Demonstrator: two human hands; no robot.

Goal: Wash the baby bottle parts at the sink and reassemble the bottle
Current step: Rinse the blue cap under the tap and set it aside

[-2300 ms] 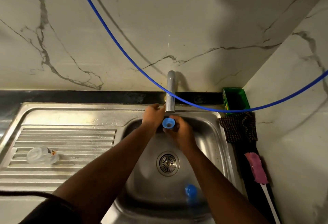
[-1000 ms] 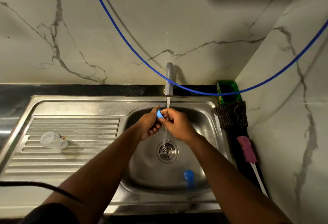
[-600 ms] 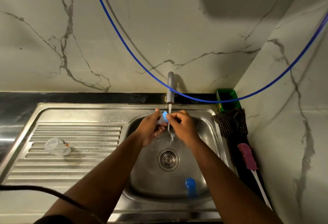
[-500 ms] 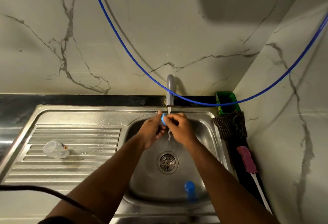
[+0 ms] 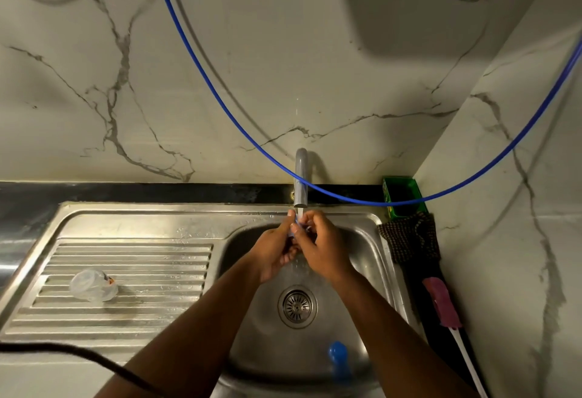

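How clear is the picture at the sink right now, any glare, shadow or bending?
Head view: dim, warm light; glare on the drainboard at its left edge; a big soft shadow on the wall top right; wide-angle bending curves the sink rim; the small blue part between left hand and right hand is blurred under the tap.

Blue hose (image 5: 220,107) droops across the marble wall (image 5: 252,51). Over in the right corner there's a green tub (image 5: 403,196), with a dark checked cloth (image 5: 409,241) draped just in front of it, then a pink-headed brush (image 5: 442,303) lying along the wall. Black cable (image 5: 78,353) cuts across bottom left.
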